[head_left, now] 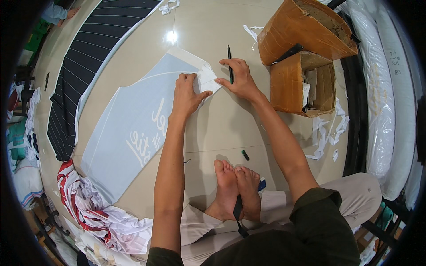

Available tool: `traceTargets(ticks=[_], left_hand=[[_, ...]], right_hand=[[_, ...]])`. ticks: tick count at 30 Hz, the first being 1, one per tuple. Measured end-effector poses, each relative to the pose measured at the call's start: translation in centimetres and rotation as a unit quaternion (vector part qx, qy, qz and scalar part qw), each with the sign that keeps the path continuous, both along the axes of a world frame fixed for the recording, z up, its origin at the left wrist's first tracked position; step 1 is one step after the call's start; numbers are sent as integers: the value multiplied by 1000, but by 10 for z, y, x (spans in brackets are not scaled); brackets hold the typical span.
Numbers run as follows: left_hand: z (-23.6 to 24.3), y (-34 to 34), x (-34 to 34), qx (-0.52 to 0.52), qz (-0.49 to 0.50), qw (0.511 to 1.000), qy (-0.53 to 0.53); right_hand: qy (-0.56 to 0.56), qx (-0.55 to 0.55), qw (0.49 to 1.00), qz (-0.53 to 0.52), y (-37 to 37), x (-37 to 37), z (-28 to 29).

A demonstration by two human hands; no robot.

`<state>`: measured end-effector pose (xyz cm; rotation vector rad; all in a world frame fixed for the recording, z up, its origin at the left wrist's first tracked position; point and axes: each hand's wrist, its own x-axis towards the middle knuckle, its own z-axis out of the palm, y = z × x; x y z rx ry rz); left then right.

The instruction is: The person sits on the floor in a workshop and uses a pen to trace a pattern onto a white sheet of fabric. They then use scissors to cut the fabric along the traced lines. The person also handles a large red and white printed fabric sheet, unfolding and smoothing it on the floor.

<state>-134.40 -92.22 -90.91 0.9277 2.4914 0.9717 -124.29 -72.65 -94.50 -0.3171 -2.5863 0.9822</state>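
A pale blue-grey cut sheet, with white lettering showing on it, lies flat on the floor. At its upper right corner is a small pleated white piece. My left hand rests on that corner, thumb and fingers spread, pressing at the white piece's left side. My right hand holds a dark pen upright in its fingers, with the thumb touching the white piece's right edge. A small green cap lies near my bare feet.
Two cardboard boxes stand to my right, beside white scraps and wrapped rolls. Dark striped fabric curves along the left, above crumpled red-and-white cloth. Another person's hand shows at top left.
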Motion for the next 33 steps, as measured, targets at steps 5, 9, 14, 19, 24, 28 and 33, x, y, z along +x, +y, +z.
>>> traceTargets(ticks=[5, 9, 14, 19, 24, 28, 33], left_hand=[[-3, -1, -1, 2, 1, 1000, 1], [-6, 0, -1, 4, -3, 1000, 1], [-8, -1, -1, 15, 3, 1000, 8], [-12, -2, 2, 11, 9, 999, 45], [-4, 6, 24, 14, 0, 991, 130], [-17, 10, 61, 25, -21, 979, 203], [-28, 10, 90, -8, -22, 976, 214]], right_hand=[[-7, 2, 1000, 3, 0, 0, 2], [-6, 0, 1000, 3, 3, 0, -1], [15, 0, 1000, 4, 1, 0, -1], [35, 1, 999, 12, 1, -2, -4], [17, 35, 999, 7, 5, 0, -7], [26, 23, 999, 10, 2, -3, -6], [34, 9, 999, 7, 1, -4, -3]])
